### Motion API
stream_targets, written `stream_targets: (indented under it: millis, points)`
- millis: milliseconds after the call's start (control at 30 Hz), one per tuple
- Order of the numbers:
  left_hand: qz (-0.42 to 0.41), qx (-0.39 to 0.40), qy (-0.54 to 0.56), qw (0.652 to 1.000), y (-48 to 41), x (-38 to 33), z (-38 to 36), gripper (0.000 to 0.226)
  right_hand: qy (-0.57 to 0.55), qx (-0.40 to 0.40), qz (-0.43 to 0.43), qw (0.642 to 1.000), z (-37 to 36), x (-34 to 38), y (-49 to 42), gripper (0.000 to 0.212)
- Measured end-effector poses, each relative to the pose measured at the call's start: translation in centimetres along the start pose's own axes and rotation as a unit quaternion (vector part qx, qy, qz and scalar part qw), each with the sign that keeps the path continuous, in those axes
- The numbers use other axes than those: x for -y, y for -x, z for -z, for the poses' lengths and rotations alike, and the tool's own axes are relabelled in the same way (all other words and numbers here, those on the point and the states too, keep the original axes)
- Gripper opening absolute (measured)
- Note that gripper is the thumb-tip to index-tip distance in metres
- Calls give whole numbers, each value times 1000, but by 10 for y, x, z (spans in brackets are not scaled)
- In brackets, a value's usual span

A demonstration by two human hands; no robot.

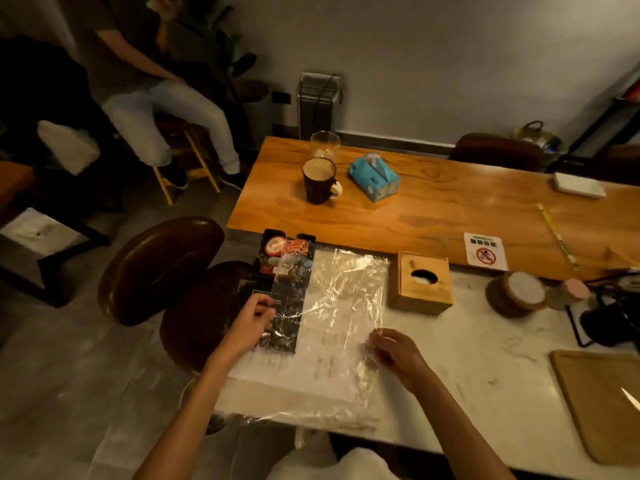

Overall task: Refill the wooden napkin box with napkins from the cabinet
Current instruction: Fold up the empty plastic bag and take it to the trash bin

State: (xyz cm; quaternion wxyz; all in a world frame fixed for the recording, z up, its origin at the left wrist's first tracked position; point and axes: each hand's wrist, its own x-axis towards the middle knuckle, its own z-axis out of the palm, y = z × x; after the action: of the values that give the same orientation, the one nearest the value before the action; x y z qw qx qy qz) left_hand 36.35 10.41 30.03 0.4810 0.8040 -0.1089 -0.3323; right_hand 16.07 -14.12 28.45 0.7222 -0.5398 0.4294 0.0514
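The wooden napkin box [420,284] stands on the white marble counter [467,368], its oval top slot showing a little white inside. To its left a clear plastic wrapper [341,306] lies spread flat over white paper and a dark tray. My left hand [251,325] pinches the wrapper's left edge over the dark tray. My right hand [394,353] pinches its right edge, below and left of the box. I cannot make out a stack of napkins inside the wrapper.
A wooden table [433,209] behind the counter carries a dark mug [318,180], a glass [325,144] and a blue tissue pack [374,176]. Round coasters [516,294] and a wooden tray [602,403] sit at right. Dark chairs [162,268] stand left; a person sits far left.
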Motion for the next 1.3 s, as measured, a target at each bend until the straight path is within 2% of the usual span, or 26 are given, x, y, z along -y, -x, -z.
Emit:
stream_targets:
  millis: [100,167,200,267,333,400,467,533,600,700,800,900,1000,1100,1200,1300]
  points:
    - [-20,96,12,995,3,-1,-10,49,-31,-60,6,998,10,-7,13,12]
    - [-27,122,22,992,6,-3,-20,63,-54,-79,5,995,21,-10,21,15]
    - [-25,118,31,992,6,-6,-24,63,-59,-83,8,995,27,-8,26,17]
    - [-20,84,50,995,7,-21,-32,49,-55,-80,25,995,41,3,34,21]
    - [-30,37,76,996,7,-42,-37,33,-49,-39,49,997,55,28,44,28]
    - [-48,14,121,991,12,-77,-38,30,-29,8,76,997,71,64,56,30]
    - [-99,29,137,985,24,-121,-37,40,-11,37,126,991,89,104,66,29]
    - [-152,44,96,983,39,-166,-41,55,8,40,185,982,104,142,77,28]
    - [-185,14,59,981,54,-206,-45,60,35,26,234,971,118,175,91,29]
    - [-251,-66,58,964,75,-252,-39,66,19,12,302,953,138,223,112,43]
    - [-311,-99,84,942,102,-283,-26,71,19,28,385,922,146,262,140,65]
    - [-374,-137,37,916,141,-303,-10,65,61,65,483,871,136,290,175,75]
    - [-410,-184,-29,893,189,-311,14,47,143,100,558,811,116,309,211,63]
    - [-402,-222,-84,884,229,-308,50,33,259,101,589,759,80,318,233,50]
    - [-365,-285,-124,877,254,-296,90,25,276,68,614,736,30,318,243,40]
    - [-341,-377,-199,838,276,-285,128,9,270,-9,656,704,-27,316,249,22]
